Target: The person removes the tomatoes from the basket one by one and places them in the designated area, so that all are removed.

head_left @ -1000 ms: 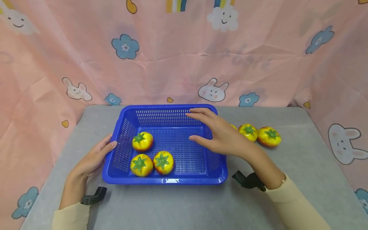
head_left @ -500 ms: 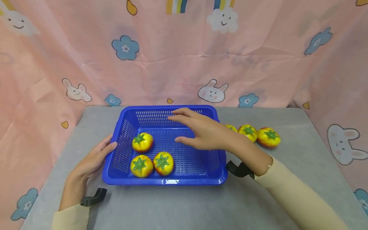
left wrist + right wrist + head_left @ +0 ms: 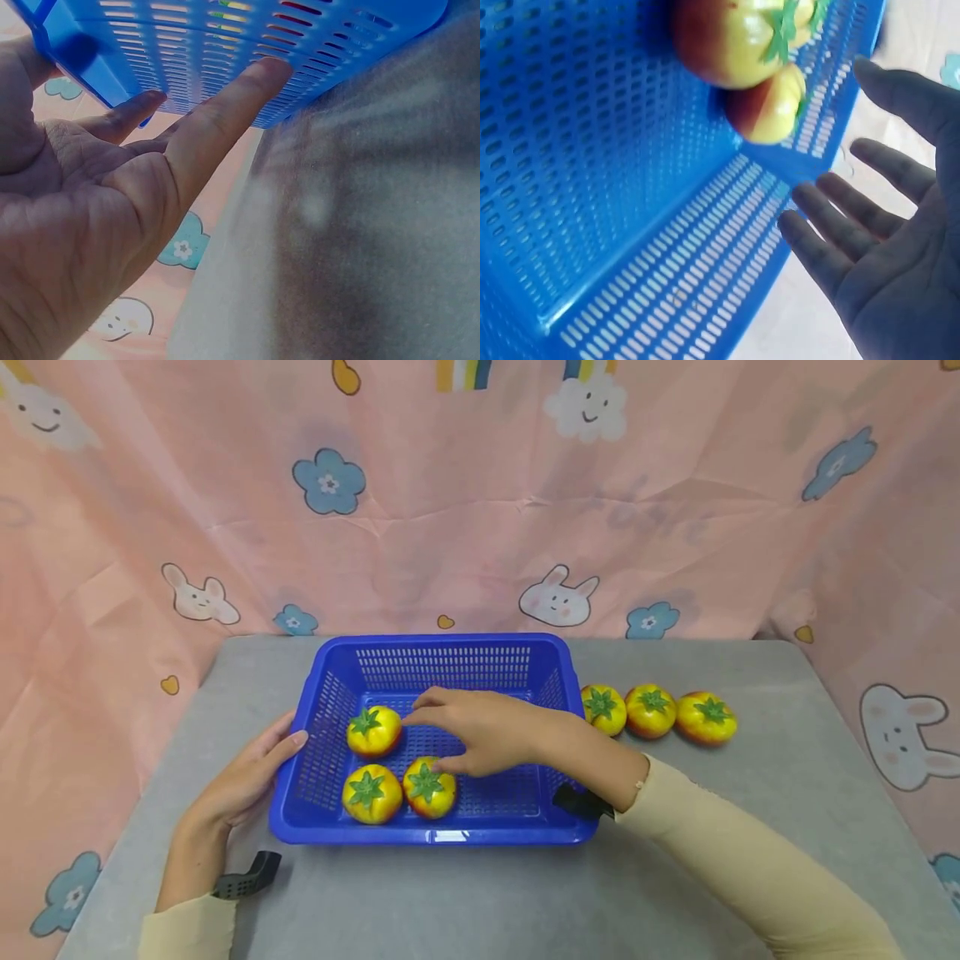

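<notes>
On the worktop [image 3: 465, 902], your left hand [image 3: 243, 777] grips the basket [image 3: 525, 836]; back fruit [image 3: 374, 732] lies just left of your right hand [image 3: 487, 731], fingers parted.

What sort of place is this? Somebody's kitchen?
Probably a makeshift recording corner, not a kitchen: pink cartoon-print cloth hangs behind and beside a gray table, and the person wears a black device at each wrist.

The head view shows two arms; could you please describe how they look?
The left sleeve and right sleeve are plain pale beige, with slightly uneven edges. The left wrist mount is black, bent and dotted with small holes; the right wrist mount is black, its details unclear. The left grip and right grip are bare, ungloved hands.
</notes>
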### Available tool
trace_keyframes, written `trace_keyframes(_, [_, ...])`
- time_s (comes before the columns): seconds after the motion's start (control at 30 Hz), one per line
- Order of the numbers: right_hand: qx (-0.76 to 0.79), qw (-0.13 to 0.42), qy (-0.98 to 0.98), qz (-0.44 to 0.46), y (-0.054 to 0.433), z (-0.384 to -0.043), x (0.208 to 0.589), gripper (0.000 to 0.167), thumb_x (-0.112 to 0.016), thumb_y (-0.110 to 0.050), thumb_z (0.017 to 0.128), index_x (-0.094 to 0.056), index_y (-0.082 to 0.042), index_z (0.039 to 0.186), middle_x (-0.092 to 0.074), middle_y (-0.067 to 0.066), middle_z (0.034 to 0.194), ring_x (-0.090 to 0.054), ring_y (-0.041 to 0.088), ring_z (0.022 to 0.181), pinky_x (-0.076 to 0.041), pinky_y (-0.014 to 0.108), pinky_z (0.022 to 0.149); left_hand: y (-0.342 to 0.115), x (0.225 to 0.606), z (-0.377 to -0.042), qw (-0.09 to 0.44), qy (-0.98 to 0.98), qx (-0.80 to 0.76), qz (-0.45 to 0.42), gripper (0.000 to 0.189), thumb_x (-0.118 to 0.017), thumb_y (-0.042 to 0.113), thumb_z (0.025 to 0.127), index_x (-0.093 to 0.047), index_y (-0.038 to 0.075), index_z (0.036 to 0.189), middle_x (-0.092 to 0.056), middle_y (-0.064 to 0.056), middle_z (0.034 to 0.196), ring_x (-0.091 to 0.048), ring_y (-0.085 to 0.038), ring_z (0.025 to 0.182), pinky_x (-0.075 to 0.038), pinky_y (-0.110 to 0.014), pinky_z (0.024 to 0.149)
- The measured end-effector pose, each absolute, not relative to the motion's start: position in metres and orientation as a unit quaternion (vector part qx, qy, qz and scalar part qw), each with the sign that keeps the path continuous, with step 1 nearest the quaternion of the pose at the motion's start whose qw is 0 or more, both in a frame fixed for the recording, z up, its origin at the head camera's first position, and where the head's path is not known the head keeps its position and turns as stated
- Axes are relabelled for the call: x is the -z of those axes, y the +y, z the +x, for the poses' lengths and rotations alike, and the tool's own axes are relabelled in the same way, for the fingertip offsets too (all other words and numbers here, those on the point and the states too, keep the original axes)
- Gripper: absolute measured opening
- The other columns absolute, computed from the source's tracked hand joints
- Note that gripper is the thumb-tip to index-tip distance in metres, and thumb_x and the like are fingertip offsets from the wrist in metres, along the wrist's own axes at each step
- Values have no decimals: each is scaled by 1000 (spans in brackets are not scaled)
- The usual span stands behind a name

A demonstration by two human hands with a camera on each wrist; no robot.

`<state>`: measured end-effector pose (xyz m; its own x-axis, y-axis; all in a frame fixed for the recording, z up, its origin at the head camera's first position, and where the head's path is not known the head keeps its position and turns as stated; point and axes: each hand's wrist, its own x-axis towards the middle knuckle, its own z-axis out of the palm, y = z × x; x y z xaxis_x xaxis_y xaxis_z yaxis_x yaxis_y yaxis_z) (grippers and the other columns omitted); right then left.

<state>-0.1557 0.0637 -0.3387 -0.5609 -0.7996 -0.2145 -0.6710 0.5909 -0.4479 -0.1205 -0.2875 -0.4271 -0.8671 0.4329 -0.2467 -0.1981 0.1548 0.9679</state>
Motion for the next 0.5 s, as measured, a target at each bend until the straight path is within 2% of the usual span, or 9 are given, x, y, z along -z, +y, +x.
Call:
trace_keyframes(0.1, [142, 226, 862, -431, 57, -152, 341, 63, -76, -34, 99, -53, -21, 156, -54, 2, 157, -59, 20, 140, -50, 40, 120, -288, 426, -122, 244, 718, -646, 87, 68, -37, 32, 117, -3, 7, 170, -59, -14, 143, -76, -16, 112, -66, -43, 89])
trace_keyframes(0.2, [126, 244, 862, -425, 51, -150, 343, 67, -77, -37, 97, -52, -19, 157, -56, 2, 158, -57, 21, 144, -46, 43, 123, -288, 425, -124, 242, 717, -648, 92, 68, -37, 32, 117, -4, 5, 170, -64, 0, 134, -76, -17, 111, -66, -41, 88])
trace_keyframes(0.37, [96, 274, 862, -415, 43, -147, 349, 70, -78, -40, 97, -51, -17, 158, -55, 2, 160, -52, 23, 149, -41, 46, 127, -289, 425, -123, 245, 714, -649, 91, 68, -37, 31, 117, -4, 4, 169, -66, 2, 132, -76, -17, 109, -66, -41, 87])
trace_keyframes(0.5, [74, 280, 856, -428, 38, -145, 355, 64, -78, -40, 96, -57, -18, 153, -60, 1, 154, -59, 20, 140, -46, 43, 122, -289, 426, -121, 248, 712, -651, 93, 68, -36, 30, 117, -3, 3, 169, -64, 1, 134, -76, -17, 111, -66, -41, 88])
